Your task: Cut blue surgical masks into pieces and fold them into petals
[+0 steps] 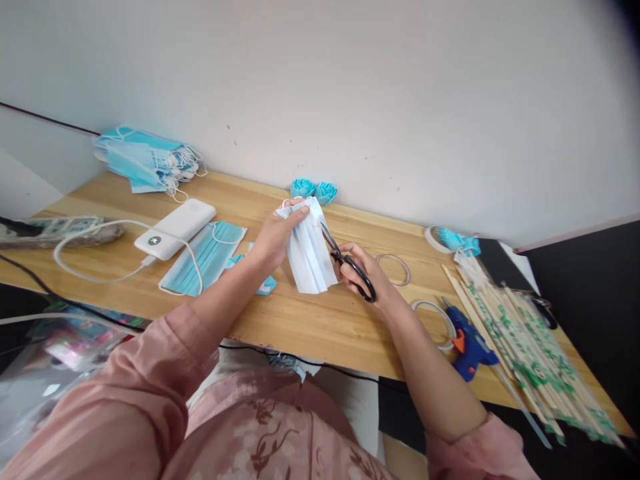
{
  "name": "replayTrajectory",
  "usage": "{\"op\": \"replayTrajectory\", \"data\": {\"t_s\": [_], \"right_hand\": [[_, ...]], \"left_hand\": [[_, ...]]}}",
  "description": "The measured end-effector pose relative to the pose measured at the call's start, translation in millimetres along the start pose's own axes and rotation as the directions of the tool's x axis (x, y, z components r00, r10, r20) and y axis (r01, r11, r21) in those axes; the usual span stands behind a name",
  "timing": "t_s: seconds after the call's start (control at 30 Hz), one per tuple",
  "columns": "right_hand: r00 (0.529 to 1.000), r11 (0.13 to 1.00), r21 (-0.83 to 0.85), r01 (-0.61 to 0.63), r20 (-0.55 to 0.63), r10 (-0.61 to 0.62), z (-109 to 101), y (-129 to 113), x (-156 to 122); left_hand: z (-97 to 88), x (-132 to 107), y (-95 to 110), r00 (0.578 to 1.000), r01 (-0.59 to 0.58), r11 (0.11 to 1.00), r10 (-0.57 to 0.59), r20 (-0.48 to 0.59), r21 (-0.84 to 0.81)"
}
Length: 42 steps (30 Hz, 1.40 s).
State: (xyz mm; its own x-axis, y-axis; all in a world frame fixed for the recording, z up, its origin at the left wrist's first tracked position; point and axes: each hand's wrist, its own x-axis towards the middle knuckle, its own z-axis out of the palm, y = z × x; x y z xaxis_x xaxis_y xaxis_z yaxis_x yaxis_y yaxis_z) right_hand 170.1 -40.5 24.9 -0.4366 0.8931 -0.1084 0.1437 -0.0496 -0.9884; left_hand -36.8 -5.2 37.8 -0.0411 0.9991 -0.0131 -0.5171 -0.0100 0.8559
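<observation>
Between thumb and fingers, my left hand (280, 233) grips the upper end of a pale face mask (310, 257), which hangs above the desk with its folds showing. My right hand (367, 270) is closed round the black handles of a pair of scissors (354, 265). The scissor blades point up and left and meet the mask's right edge. Just behind lie two blue rosettes (314, 190) of folded material. Blue cut pieces (267, 285) rest on the desk, partly hidden by my left forearm. A whole blue mask (205, 259) lies flat to their left.
On the wooden desk (320, 333), a stack of masks (145, 157), a white power bank (176, 228) with its cable and a power strip (65, 230) occupy the left. Tape rolls (437, 325), a blue glue gun (469, 341) and wrapped wooden sticks (530, 353) lie right.
</observation>
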Motion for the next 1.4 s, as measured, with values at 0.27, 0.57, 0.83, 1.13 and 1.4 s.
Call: {"op": "replayTrajectory", "data": {"t_s": [0.27, 0.57, 0.83, 1.13, 1.4], "right_hand": [[1.0, 0.998, -0.061, 0.011, -0.006, -0.011, -1.1, 0.4, 0.5], [0.999, 1.0, -0.013, 0.017, -0.034, -0.018, 1.2, 2.4, -1.3], [0.997, 1.0, -0.018, 0.023, -0.079, -0.024, 2.3, -0.5, 0.1], [0.996, 1.0, 0.006, 0.023, -0.085, -0.022, 0.4, 2.5, 1.5], [0.997, 0.998, -0.018, 0.06, -0.052, -0.061, 2.0, 1.8, 0.3]], "left_hand": [[-0.5, 0.6, -4.6, 0.999, -0.043, 0.998, 0.042, 0.03, 0.039], [0.6, 1.3, -8.6, 0.986, -0.165, 0.967, 0.167, 0.007, 0.195], [3.9, -2.1, -8.7, 0.984, -0.177, 0.963, 0.178, 0.012, 0.204], [2.5, -1.8, -6.2, 0.99, -0.13, 0.969, 0.114, 0.087, 0.21], [1.7, -1.5, -6.8, 0.992, -0.121, 0.967, 0.108, 0.069, 0.226]]}}
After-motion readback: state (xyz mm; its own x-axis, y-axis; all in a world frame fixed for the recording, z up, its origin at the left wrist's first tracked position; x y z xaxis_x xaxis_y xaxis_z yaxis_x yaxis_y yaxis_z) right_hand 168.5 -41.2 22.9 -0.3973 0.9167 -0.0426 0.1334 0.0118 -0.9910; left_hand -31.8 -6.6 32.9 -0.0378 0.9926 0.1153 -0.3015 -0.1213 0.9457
